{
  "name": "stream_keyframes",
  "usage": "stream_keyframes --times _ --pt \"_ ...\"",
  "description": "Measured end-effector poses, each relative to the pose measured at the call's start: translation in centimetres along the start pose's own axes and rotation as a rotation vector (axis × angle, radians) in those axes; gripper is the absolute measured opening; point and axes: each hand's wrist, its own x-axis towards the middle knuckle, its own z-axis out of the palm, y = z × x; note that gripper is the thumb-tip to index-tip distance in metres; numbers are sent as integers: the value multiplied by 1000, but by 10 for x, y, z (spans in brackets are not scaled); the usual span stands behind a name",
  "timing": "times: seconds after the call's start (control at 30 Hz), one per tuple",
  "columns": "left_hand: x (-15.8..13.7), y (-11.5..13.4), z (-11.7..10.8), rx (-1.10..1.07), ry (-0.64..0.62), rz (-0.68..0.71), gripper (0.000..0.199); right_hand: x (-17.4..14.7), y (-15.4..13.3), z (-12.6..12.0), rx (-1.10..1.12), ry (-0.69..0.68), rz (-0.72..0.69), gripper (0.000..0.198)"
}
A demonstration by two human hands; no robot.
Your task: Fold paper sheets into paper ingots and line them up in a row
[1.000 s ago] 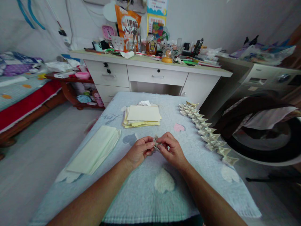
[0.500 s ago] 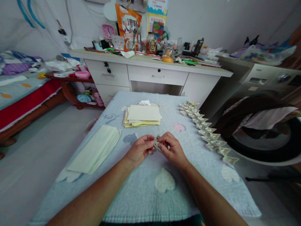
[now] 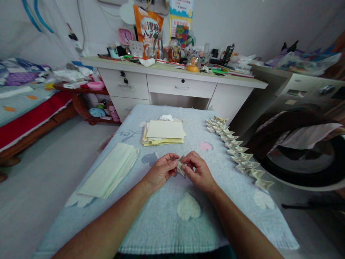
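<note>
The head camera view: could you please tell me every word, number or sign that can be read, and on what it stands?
"津味": orange bag; the line below is unclear.
Wall posters: print too blurred to read.
Jar label: too small.
Pink clock: dial too blurred.
Blue cloth: lettering too faint to read surely.

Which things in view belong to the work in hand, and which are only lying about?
Probably work:
- small pale folded-paper piece, in left hand and right hand
- row of pale pointed folded-paper pieces
- stack of cream and yellow rectangular paper
- pale-green rectangular sheets

Probably lying about:
- orange printed bag
- pink rounded-square clock
</note>
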Motion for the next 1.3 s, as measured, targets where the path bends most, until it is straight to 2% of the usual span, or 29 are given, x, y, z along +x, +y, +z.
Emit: stream_keyframes --times 0.17,0.43,0.73,1.1,1.3 --pt "-2 2 5 14 9 52 27 -1 0 -4 -20 25 7 9" --pt "0 0 0 55 25 24 24 0 -4 -1 -88 -3 -5 8" --pt "-1 2 3 58 13 33 22 -1 -6 -1 -86 -35 -30 16" --pt "2 -1 5 340 128 94 25 -1 1 2 -171 -27 -48 13" --pt "1 3 1 507 260 207 22 0 13 2 -250 24 34 14"
